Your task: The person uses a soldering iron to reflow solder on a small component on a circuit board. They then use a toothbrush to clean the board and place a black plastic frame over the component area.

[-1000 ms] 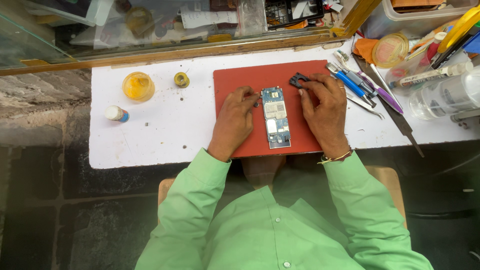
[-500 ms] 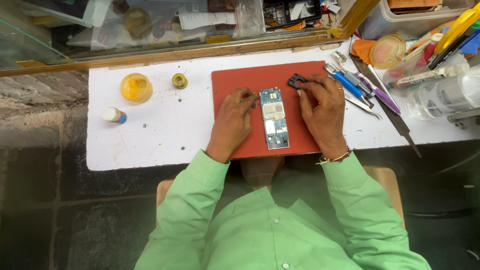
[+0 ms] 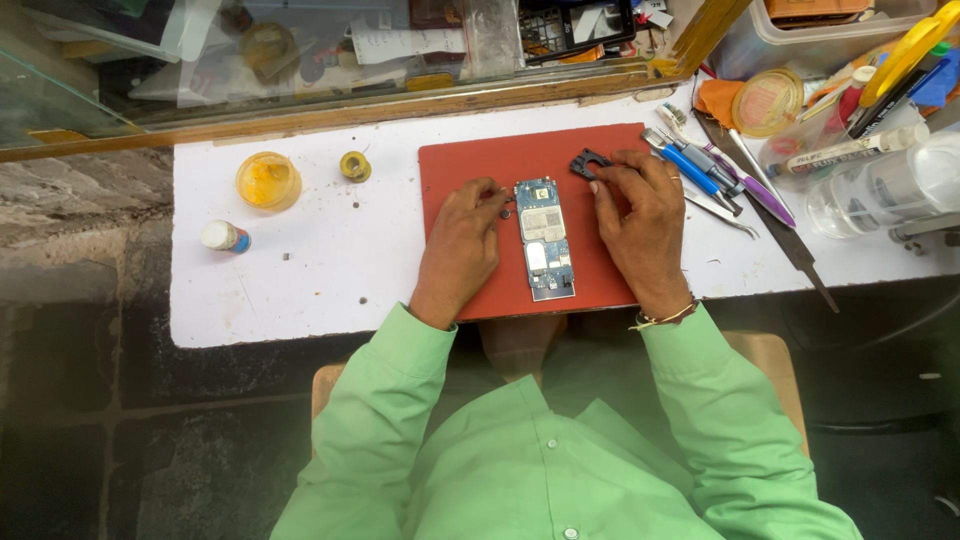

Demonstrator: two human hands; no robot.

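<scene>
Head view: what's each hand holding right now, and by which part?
The right hand pinches a small black part by its right edge. The left hand rests on the red mat; any hold cannot be told.

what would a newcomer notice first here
The blue circuit board lying lengthwise on the red mat at mid-bench, with the left hand and right hand on either side of it. The right fingertips touch a small black part at the mat's top edge. Tools crowd the right.
</scene>
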